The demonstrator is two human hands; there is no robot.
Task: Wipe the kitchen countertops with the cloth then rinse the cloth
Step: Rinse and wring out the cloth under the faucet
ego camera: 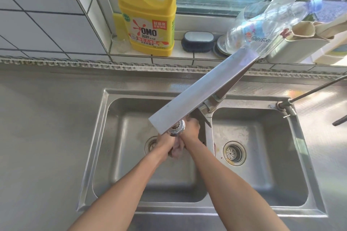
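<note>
1. Head view: both hands are held together over the left basin (131, 184) of a steel double sink, directly beneath the faucet (197, 93) head.
2. The cloth (176, 149), pinkish and bunched, is located between the two hands, above the basin floor and next to the left drain (151, 144).
3. The left hand (166, 141) is closed around the cloth; its grip is partly hidden by the faucet head.
4. The right hand (191, 129) is curled with its fingers bent inward at the upper end of the cloth; whether the cloth is gripped by it cannot be told.
5. The right basin (262, 174) is seen with its strainer (234, 153) in place.
6. The counter (47, 137) surrounds the sink.
7. On the window sill (187, 52), a yellow detergent jug (148, 13), a dark brush (198, 41) and a clear plastic bottle (262, 26), tilted, are placed.
</note>
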